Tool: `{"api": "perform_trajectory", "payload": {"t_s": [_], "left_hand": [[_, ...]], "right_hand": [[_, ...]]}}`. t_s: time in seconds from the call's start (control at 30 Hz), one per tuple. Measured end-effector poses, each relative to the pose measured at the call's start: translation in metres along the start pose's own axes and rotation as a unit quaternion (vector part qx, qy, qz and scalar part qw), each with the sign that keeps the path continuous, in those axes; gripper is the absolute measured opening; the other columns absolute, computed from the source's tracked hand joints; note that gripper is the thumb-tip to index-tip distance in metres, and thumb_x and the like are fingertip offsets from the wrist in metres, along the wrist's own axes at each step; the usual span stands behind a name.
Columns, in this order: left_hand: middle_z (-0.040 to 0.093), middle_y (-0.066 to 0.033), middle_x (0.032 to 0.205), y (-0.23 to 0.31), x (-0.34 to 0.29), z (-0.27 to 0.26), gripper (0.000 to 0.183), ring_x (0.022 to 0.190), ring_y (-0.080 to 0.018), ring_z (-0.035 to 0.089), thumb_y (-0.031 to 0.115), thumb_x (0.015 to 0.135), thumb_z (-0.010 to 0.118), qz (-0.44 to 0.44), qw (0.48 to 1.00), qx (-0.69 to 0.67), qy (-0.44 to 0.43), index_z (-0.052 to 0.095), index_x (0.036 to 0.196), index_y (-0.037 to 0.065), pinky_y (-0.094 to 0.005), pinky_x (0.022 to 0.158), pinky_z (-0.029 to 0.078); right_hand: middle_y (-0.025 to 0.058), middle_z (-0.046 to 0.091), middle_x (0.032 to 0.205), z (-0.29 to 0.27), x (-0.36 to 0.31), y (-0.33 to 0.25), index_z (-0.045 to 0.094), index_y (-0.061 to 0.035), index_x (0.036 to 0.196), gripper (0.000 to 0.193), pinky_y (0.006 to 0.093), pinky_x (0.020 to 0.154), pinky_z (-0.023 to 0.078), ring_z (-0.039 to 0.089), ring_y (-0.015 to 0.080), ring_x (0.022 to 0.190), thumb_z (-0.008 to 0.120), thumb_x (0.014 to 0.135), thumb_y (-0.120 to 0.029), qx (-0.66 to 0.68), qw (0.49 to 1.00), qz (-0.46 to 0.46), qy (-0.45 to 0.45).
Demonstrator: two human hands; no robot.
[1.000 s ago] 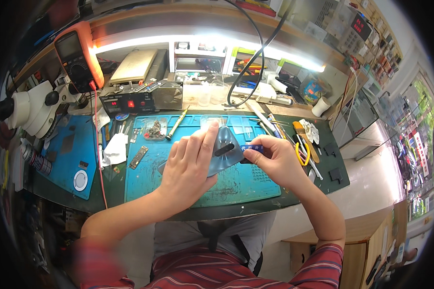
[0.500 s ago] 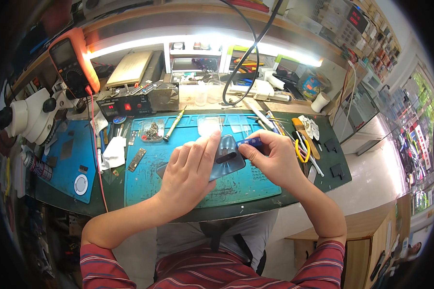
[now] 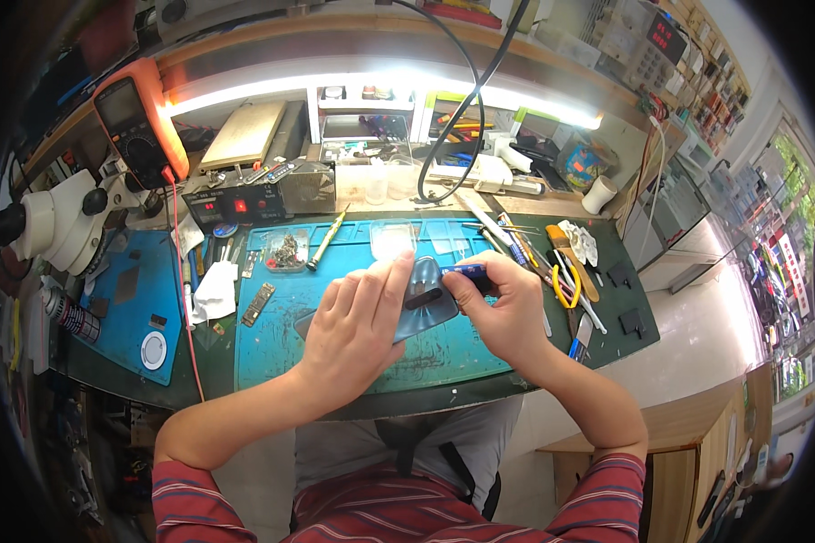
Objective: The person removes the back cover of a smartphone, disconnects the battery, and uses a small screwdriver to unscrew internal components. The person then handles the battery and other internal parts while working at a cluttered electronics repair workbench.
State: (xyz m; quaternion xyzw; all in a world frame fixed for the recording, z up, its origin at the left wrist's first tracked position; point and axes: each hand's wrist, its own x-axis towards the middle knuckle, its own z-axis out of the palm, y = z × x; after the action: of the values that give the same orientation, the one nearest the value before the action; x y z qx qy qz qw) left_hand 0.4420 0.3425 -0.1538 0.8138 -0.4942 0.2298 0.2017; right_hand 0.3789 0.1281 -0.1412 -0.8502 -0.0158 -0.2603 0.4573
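A blue-grey smartphone [image 3: 437,317] with a dark oval camera module on its back is tilted above the blue work mat [image 3: 272,344]. My left hand [image 3: 351,317] lies across its left part, fingers stretched together over the back and the thumb side at its lower edge, gripping it. In my right hand [image 3: 507,303], a small tool with a dark blue handle [image 3: 469,271] is pinched between thumb and curled fingers. The tool meets the phone's upper right edge beside the camera module. Its working tip is too small to make out.
Behind the phone are a clear plastic box [image 3: 393,240], a tray of small parts [image 3: 287,248] and a yellow-green screwdriver [image 3: 328,239]. To the right lie yellow-handled pliers [image 3: 567,285] and a brush [image 3: 575,258]. A circuit board [image 3: 258,304] and white tissue [image 3: 215,291] sit left.
My right hand has turned and shifted slightly, its fingers curling further over the blue-handled tool. The phone has tilted a little, while my left hand stays on it.
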Motion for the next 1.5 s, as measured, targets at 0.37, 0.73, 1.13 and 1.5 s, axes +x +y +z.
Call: {"api": "perform_trajectory", "payload": {"t_s": [0.37, 0.73, 1.13, 1.5], "left_hand": [[0.055, -0.0130, 0.130, 0.000, -0.003, 0.004, 0.104, 0.112, -0.0279, 0.057, 0.015, 0.064, 0.083, 0.005, 1.000, 0.017, 0.014, 0.039, 0.156, -0.004, -0.0387, 0.096, 0.046], [0.061, -0.0082, 0.123, 0.004, -0.003, 0.016, 0.065, 0.101, -0.0212, 0.058, 0.012, 0.085, 0.066, 0.080, 0.991, 0.095, 0.056, 0.053, 0.147, -0.001, -0.0368, 0.089, 0.048], [0.059, -0.0069, 0.108, 0.002, -0.017, 0.023, 0.073, 0.095, -0.0222, 0.059, 0.028, 0.068, 0.082, 0.010, 0.990, 0.124, 0.064, 0.058, 0.132, 0.002, -0.0394, 0.087, 0.045], [0.059, -0.0045, 0.114, 0.006, -0.016, 0.020, 0.061, 0.104, -0.0199, 0.057, 0.025, 0.079, 0.072, 0.056, 0.984, 0.163, 0.041, 0.060, 0.135, 0.004, -0.0372, 0.096, 0.042]], "right_hand": [[0.0114, 0.072, 0.081, -0.003, 0.014, -0.004, 0.076, -0.0004, 0.096, 0.019, 0.0309, 0.062, 0.051, 0.066, 0.0182, 0.066, 0.081, 0.091, -0.019, 0.002, 0.999, 0.022, -0.027], [0.0050, 0.072, 0.084, -0.034, 0.034, -0.011, 0.076, -0.0003, 0.098, 0.013, 0.0262, 0.065, 0.053, 0.067, 0.0106, 0.073, 0.081, 0.091, -0.010, -0.058, 0.983, -0.032, -0.170], [0.0104, 0.071, 0.084, -0.054, 0.056, -0.022, 0.076, -0.0031, 0.098, 0.024, 0.0355, 0.070, 0.052, 0.066, 0.0231, 0.075, 0.081, 0.089, -0.025, -0.144, 0.931, -0.020, -0.334], [0.0075, 0.069, 0.084, -0.051, 0.056, -0.009, 0.075, -0.0022, 0.096, 0.023, 0.0322, 0.066, 0.050, 0.063, 0.0201, 0.071, 0.086, 0.084, -0.019, -0.120, 0.929, -0.103, -0.336]]}}
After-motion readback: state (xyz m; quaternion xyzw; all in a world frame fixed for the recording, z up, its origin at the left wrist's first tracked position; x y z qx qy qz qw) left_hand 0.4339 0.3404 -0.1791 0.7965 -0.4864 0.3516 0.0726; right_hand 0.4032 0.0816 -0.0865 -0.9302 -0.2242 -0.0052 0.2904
